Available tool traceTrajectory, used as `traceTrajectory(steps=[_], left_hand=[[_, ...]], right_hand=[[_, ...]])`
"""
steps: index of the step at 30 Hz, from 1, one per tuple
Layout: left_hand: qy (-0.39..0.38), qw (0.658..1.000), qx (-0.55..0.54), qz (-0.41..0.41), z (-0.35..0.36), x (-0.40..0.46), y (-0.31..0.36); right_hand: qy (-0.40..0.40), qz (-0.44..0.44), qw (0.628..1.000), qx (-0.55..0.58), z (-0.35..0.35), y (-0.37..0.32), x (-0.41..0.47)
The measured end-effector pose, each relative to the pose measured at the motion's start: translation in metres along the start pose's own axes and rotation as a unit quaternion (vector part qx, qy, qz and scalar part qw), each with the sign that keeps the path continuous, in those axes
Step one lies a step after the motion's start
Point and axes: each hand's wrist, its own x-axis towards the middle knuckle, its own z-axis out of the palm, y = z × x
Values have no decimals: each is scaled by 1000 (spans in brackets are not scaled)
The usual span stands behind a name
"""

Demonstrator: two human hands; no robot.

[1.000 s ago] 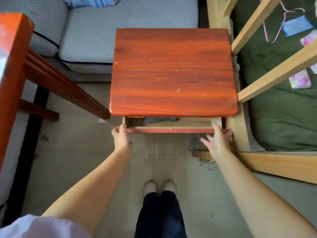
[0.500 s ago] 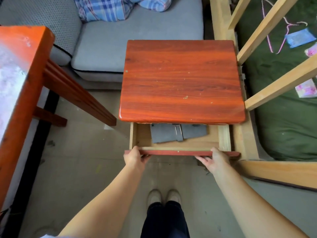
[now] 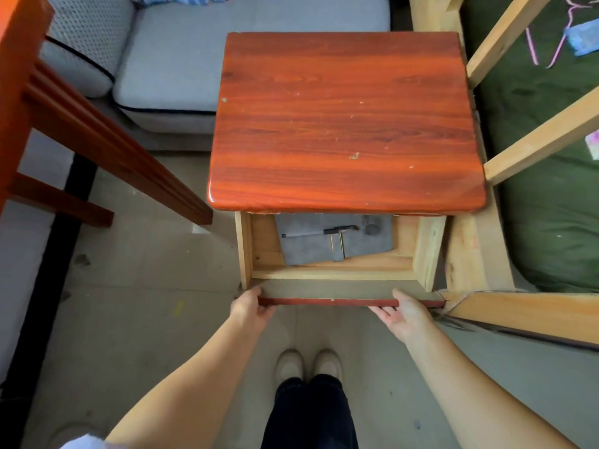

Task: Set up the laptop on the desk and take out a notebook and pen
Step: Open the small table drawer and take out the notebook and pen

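A small red-brown wooden desk (image 3: 346, 124) stands in front of me with its pale wooden drawer (image 3: 334, 272) pulled out. Inside lies a grey notebook (image 3: 311, 246), partly under the desktop, with a white and black pen (image 3: 319, 232) on top of it. My left hand (image 3: 251, 307) grips the left end of the drawer's red front panel (image 3: 330, 301). My right hand (image 3: 403, 314) holds the same panel near its right end, fingers under the edge. No laptop is in view.
A grey sofa (image 3: 201, 59) sits behind the desk to the left. A larger red table (image 3: 19, 76) with rails juts in at the left. A pale wooden bed frame (image 3: 531, 309) with green bedding (image 3: 544, 222) stands close on the right. My feet are on the tiled floor below.
The drawer has come out toward me, from barely open to far out. Both hands moved back with its front panel. The notebook and pen have come into sight.
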Motion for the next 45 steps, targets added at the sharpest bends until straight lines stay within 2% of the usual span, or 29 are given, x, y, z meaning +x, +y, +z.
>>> traceTrajectory(steps=[3, 5, 6, 8, 9, 11, 12, 14, 16, 18, 19, 21, 23, 28, 30, 35, 40, 43, 45], left_hand=[[-9, 1000, 25, -9, -2, -1, 0], [30, 994, 107, 5, -4, -9, 2], [80, 984, 155, 33, -7, -11, 1], [175, 946, 240, 132, -11, -22, 0], [192, 920, 274, 203, -10, -29, 0], [158, 867, 328, 339, -1, -40, 0], [125, 845, 352, 382, 8, -42, 2], [52, 820, 388, 416, 34, -35, 10], [15, 831, 394, 392, 61, -21, 20], [25, 867, 360, 344, 78, -3, 27], [36, 883, 337, 326, 82, 5, 29], [36, 901, 299, 311, 85, 17, 27], [20, 915, 269, 301, 88, 24, 26], [-16, 939, 238, 248, 96, 30, 38], [-32, 937, 256, 237, 100, 29, 37], [-71, 919, 273, 275, 107, 13, 38], [-164, 917, 261, 253, 100, -2, 35], [-185, 920, 227, 260, 103, -8, 24], [-172, 923, 222, 262, 104, -18, 22]], right_hand=[[-5, 1, 998, -55, -3, -2, -8], [-18, 23, 981, -194, -4, -6, -21], [-28, 32, 952, -305, -3, -8, -31], [-46, 10, 839, -541, 6, -13, -50], [-51, -29, 780, -622, 15, -16, -56], [-76, -160, 690, -702, 38, -18, -61], [-86, -253, 632, -727, 51, -18, -58], [-95, -407, 504, -756, 77, -12, -46], [-112, -476, 414, -768, 95, -1, -22], [-86, -518, 332, -784, 104, 9, 3], [-68, -544, 298, -782, 105, 10, 13], [-57, -587, 253, -767, 102, 8, 25], [-67, -600, 236, -761, 99, 2, 31], [-97, -616, 224, -749, 96, -13, 24], [-109, -619, 240, -740, 89, -19, 17], [-146, -613, 296, -718, 68, -31, 1], [-145, -609, 363, -690, 48, -35, -20], [-147, -636, 362, -666, 42, -36, -30], [-143, -657, 355, -649, 41, -38, -37]])
